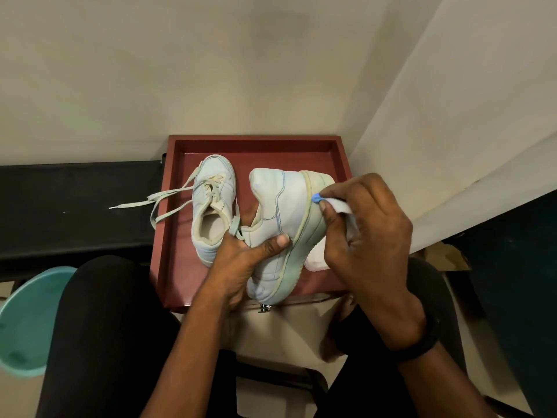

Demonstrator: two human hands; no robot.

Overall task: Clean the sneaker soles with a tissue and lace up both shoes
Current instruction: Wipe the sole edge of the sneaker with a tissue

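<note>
Red tray (256, 143) sits dead centre, pushed up against the wall. Two white sneakers are in it. The other sneaker (211, 206) stands flat on its sole at about 10 o'clock in the tray, toe pointing at the wall. Its laces (159, 197) are loose and trail out over the tray's 9 o'clock edge onto a black bench (75, 206).

The tipped sneaker (286, 206) is turned on its side in the middle of the tray, with its yellowed sole edge facing 3 o'clock. The left hand (241, 260) grips it at the heel end from 7 o'clock, thumb pressed on the upper, the other fingers hidden behind the shoe.

The right hand (367, 230) comes in from 4 o'clock, fingers curled and pinching a white tissue (337, 205). There's a blue bit (316, 197) at its tip, right against the sole edge; can't tell what that bit is. A black wristband (422, 345) is on that wrist.

A teal tub (27, 321) sits on the floor at 8 o'clock of the frame.
</note>
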